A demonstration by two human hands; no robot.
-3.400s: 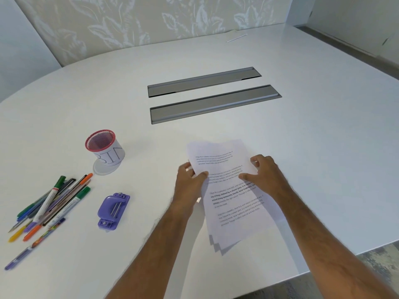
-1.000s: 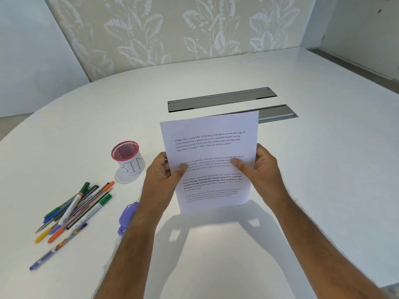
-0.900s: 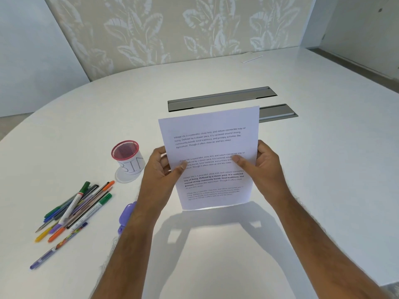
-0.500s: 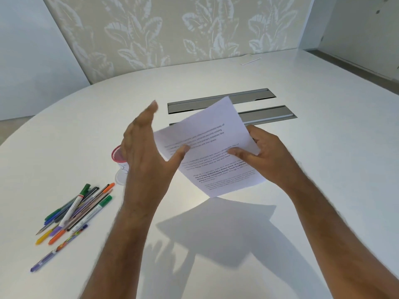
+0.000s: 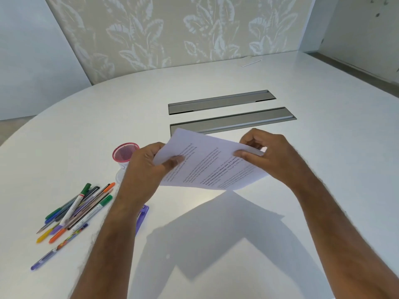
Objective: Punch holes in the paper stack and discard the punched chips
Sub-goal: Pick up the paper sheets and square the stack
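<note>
I hold a stack of printed white paper [image 5: 207, 165] in the air above the white table [image 5: 323, 169], turned sideways and tilted nearly flat. My left hand [image 5: 146, 169] grips its left edge, thumb on top. My right hand [image 5: 267, 156] pinches its right edge. The purple hole punch [image 5: 142, 214] lies on the table under my left forearm, which hides most of it. A small red mesh cup [image 5: 124, 153] with a white paper label stands behind my left hand.
Several coloured pens and markers [image 5: 75, 210] lie loose at the left. Two grey cable-slot covers [image 5: 226, 113] are set into the tabletop beyond the paper. A leaf-patterned wall stands behind the table's far edge.
The stack went from lying on the table to upright in both hands, then was rotated sideways and tilted flatter. My left hand let go briefly and now grips the left edge again.
</note>
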